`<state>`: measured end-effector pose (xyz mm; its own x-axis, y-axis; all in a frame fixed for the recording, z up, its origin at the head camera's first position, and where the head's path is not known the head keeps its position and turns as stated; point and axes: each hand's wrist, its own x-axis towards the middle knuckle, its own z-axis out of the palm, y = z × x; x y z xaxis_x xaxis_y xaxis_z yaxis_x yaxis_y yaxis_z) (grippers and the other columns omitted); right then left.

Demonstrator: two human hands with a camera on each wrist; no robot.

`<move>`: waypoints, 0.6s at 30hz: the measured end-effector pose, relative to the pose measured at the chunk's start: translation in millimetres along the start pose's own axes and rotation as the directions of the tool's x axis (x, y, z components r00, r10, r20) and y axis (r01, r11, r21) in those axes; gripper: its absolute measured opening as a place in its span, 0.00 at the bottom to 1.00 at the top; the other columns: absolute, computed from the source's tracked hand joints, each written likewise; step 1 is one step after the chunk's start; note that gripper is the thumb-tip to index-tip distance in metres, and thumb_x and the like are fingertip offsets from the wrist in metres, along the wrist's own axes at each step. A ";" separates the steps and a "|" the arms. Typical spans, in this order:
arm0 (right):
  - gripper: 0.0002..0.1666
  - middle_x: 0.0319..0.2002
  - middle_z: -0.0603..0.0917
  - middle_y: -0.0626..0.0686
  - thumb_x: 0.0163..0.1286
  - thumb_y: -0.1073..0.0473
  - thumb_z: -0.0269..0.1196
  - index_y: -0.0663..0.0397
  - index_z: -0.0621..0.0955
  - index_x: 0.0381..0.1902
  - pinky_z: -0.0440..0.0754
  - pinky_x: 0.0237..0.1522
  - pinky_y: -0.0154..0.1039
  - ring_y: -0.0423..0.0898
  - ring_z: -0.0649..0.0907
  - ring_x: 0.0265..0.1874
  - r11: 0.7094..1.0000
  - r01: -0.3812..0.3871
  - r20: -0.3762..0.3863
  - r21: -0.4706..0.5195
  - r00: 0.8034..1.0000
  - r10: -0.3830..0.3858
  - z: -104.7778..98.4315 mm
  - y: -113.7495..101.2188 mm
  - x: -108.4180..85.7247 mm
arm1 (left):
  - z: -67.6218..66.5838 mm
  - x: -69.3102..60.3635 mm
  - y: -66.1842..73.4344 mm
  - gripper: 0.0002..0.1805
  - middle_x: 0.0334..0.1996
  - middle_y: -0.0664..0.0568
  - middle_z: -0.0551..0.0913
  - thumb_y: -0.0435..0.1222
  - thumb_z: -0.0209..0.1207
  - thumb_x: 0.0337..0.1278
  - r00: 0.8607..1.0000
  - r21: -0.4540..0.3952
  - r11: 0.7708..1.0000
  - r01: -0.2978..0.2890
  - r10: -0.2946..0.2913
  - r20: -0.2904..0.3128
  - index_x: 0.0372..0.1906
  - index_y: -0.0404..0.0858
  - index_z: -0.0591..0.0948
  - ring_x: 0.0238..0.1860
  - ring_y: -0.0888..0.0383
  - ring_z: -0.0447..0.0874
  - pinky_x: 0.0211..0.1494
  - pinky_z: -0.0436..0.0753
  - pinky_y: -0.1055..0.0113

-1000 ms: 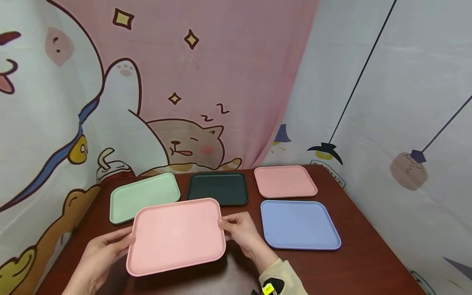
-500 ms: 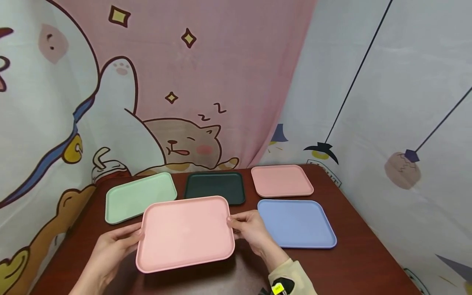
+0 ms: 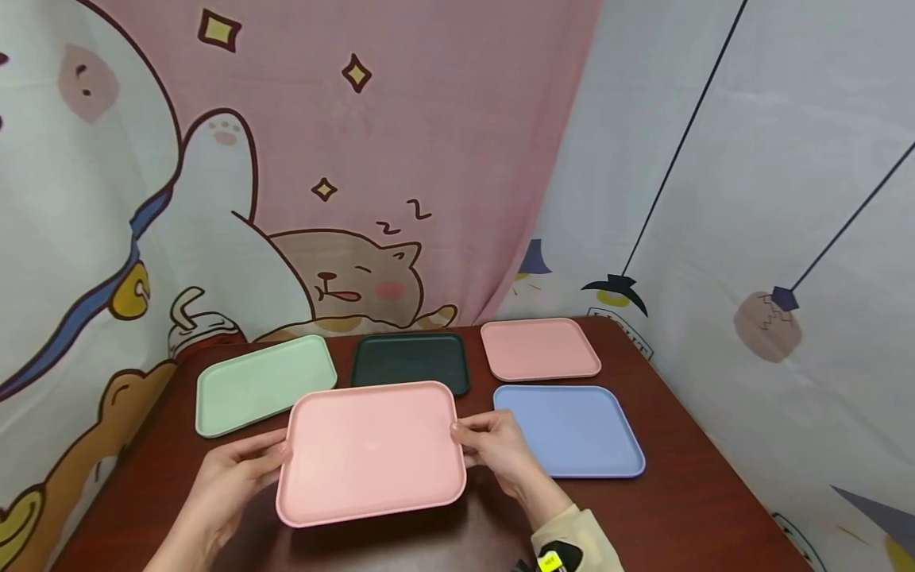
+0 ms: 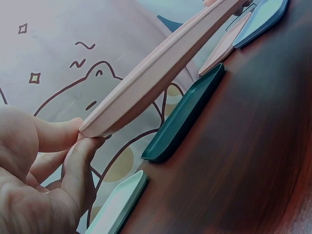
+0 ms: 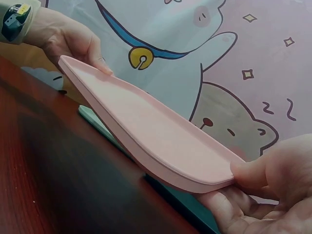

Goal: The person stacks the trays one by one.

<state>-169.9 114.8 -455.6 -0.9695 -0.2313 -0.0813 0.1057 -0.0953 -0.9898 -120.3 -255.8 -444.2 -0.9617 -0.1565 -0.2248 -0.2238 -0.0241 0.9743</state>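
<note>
Between both hands a pink tray (image 3: 372,454) is held above the table, tilted with its inside toward the head camera. My left hand (image 3: 227,485) pinches its left edge, thumb on the rim; the left wrist view shows thumb and fingers of that hand (image 4: 53,165) gripping one end of the tray (image 4: 146,73). At the opposite edge my right hand (image 3: 509,457) pinches the rim, thumb on top and fingers beneath, as the right wrist view also shows for the hand (image 5: 268,185) and tray (image 5: 151,126). The held tray overlaps the front edge of a dark green tray (image 3: 411,359) in the head view.
On the brown table (image 3: 686,492) lie a light green tray (image 3: 266,384) at the back left, a second pink tray (image 3: 539,349) at the back right and a blue tray (image 3: 572,433) in front of it. A patterned curtain (image 3: 443,143) hangs behind.
Both hands and the held pink tray have moved to the right. The background and the other trays have shifted slightly left in the head view. The grip looks the same.
</note>
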 end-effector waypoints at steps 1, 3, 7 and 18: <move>0.14 0.30 0.86 0.53 0.73 0.70 0.67 0.82 0.84 0.49 0.91 0.30 0.40 0.43 0.87 0.28 1.000 -0.001 -0.005 -0.001 1.000 0.001 -1.4 0.3 -0.3 | 1.5 0.1 0.0 0.24 0.48 0.48 0.89 0.27 0.65 0.71 1.000 0.002 1.000 -0.002 0.002 0.002 0.66 0.19 0.77 0.44 0.62 0.89 0.49 0.91 0.64; 0.14 0.30 0.86 0.53 0.73 0.70 0.67 0.82 0.84 0.49 0.91 0.30 0.39 0.43 0.87 0.28 1.000 -0.004 -0.015 -0.005 1.000 0.004 -4.6 0.6 -1.1 | 4.8 0.6 0.0 0.24 0.48 0.47 0.89 0.28 0.65 0.71 1.000 0.002 1.000 -0.007 0.007 0.008 0.66 0.19 0.77 0.44 0.61 0.89 0.49 0.91 0.64; 0.15 0.30 0.86 0.53 0.73 0.70 0.67 0.83 0.84 0.49 0.91 0.30 0.39 0.44 0.87 0.27 1.000 -0.011 -0.025 -0.002 1.000 0.011 -11.5 1.6 -2.5 | 11.1 2.6 -0.8 0.24 0.48 0.45 0.89 0.27 0.64 0.72 1.000 0.005 1.000 -0.017 0.017 0.021 0.66 0.18 0.76 0.44 0.61 0.90 0.49 0.91 0.63; 0.15 0.30 0.86 0.53 0.74 0.69 0.66 0.83 0.83 0.49 0.91 0.28 0.39 0.44 0.87 0.25 0.999 -0.029 -0.031 -0.020 0.999 0.029 -23.8 2.7 -5.1 | 23.4 4.3 -5.4 0.22 0.47 0.43 0.90 0.25 0.64 0.71 1.000 -0.004 1.000 -0.013 0.013 0.021 0.65 0.18 0.77 0.43 0.61 0.90 0.47 0.91 0.63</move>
<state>-169.9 138.7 -460.6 -0.9725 -0.2035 -0.1133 0.1297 -0.0690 -0.9892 -126.9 -233.2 -450.7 -0.9677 -0.1357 -0.2126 -0.2111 -0.0257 0.9771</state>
